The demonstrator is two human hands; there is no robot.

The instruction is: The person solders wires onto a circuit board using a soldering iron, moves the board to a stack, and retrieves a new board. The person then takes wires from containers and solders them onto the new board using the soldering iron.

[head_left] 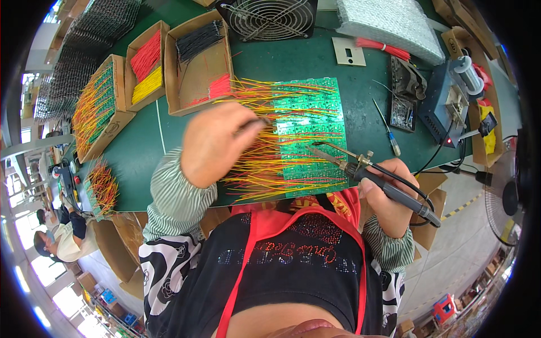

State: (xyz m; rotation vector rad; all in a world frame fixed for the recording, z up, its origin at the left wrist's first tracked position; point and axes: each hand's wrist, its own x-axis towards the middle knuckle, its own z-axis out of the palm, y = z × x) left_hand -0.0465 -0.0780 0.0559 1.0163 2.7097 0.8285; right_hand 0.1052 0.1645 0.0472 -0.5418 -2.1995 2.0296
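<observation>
My right hand (389,194) is wrapped round a soldering iron (394,191) with a thin solder-feed tube (344,151) fixed along it. Its tip reaches over a green circuit board panel (329,93) lying on the bench. Many red and yellow wires (253,169) stick out from the panel's left side, some lying across its face. Above those wires, my left hand (217,141) is closed, its fingers pinched around something dark and slim that I cannot make out.
Cardboard trays of red and yellow wires (145,62) and black wires (197,42) stand at the back left, beside a box of wired boards (96,107). A fan (267,19) is at the back. Rightward are a screwdriver (389,132), a metal tray (403,112) and a solder feeder (448,101).
</observation>
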